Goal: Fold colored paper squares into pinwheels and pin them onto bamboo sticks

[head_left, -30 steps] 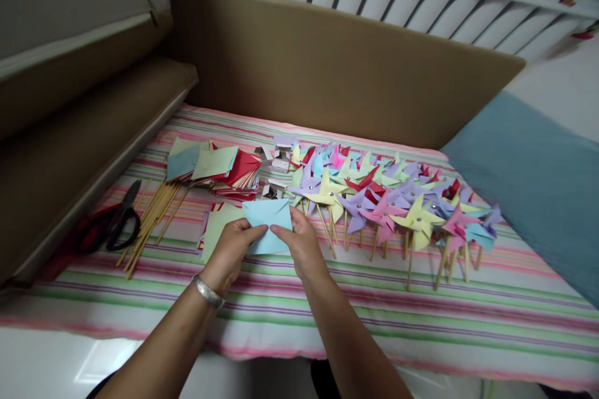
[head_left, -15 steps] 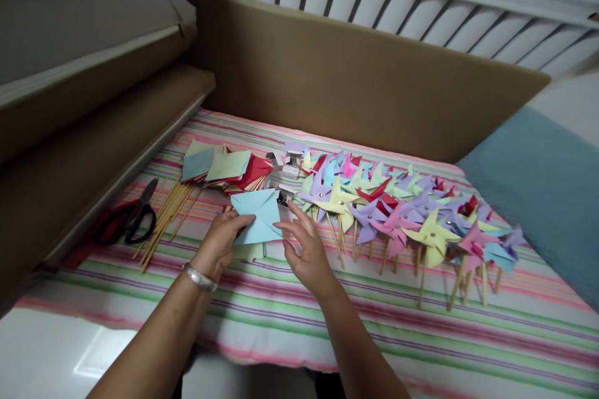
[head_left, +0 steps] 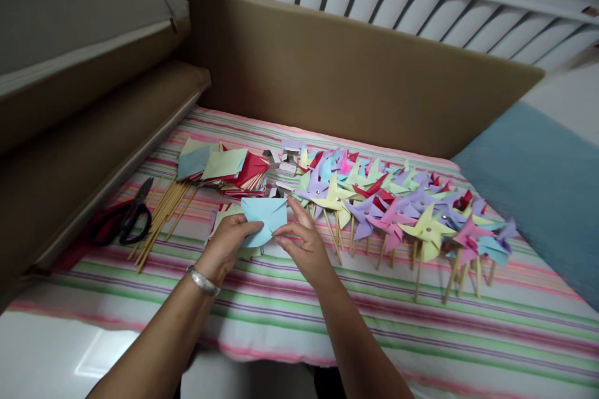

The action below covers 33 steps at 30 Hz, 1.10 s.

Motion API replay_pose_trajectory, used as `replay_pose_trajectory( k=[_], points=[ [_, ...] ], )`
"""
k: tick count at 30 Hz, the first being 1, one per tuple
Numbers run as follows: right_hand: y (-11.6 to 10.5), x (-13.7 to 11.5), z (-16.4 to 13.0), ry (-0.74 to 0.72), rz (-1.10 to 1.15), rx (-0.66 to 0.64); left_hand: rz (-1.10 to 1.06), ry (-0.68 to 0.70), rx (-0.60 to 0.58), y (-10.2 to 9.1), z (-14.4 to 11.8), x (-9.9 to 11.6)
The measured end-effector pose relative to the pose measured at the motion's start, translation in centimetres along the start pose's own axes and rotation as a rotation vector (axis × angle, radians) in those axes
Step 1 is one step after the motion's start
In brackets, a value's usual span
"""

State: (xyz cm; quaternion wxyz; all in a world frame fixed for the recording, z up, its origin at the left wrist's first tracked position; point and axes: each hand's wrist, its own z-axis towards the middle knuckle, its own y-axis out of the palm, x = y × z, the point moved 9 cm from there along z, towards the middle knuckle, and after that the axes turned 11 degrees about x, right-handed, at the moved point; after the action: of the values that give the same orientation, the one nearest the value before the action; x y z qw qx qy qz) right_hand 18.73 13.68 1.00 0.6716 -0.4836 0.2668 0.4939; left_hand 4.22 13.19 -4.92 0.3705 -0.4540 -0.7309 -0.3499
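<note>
A light blue paper square (head_left: 266, 213) with slits cut in from its corners is held up over the striped cloth. My left hand (head_left: 225, 244), with a silver bangle at the wrist, grips its left side, thumb on top. The fingertips of my right hand (head_left: 302, 248) pinch its lower right corner, which looks bent inward. Partly hidden behind my left hand, a few pale paper sheets (head_left: 223, 215) lie on the cloth. Just beyond the blue square sits a small open box (head_left: 283, 189), its contents hard to make out.
Stacks of coloured paper squares (head_left: 224, 164) lie at the back left, near thin wooden sticks (head_left: 161, 218) and black-handled scissors (head_left: 133, 215). Several finished paper pinwheels (head_left: 369, 215) on sticks cover the right side. A brown padded panel (head_left: 350, 75) stands behind the striped cloth (head_left: 397, 318).
My right hand has closed from spread fingers to a pinch on the blue square's lower right corner, bending it inward. The paper has shifted slightly right.
</note>
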Motion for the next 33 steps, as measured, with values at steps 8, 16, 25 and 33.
replay_pose_trajectory(
  k=[8, 16, 25, 33],
  points=[
    [0.1, 1.7, 0.0, 0.169, 0.018, 0.076, 0.068, 0.059, -0.083, 1.4, -0.4, -0.3],
    [-0.3, 2.2, 0.0, 0.234, -0.007, 0.113, 0.102, 0.066, -0.101, 1.6, -0.5, -0.6],
    [-0.2, 2.3, 0.1, 0.248, -0.019, 0.097, 0.086, 0.023, -0.16, 2.0, -0.7, -0.7],
    [0.1, 2.3, 0.1, 0.278, -0.01, 0.092, 0.091, 0.053, -0.123, 1.7, -0.4, -0.5]
  ],
)
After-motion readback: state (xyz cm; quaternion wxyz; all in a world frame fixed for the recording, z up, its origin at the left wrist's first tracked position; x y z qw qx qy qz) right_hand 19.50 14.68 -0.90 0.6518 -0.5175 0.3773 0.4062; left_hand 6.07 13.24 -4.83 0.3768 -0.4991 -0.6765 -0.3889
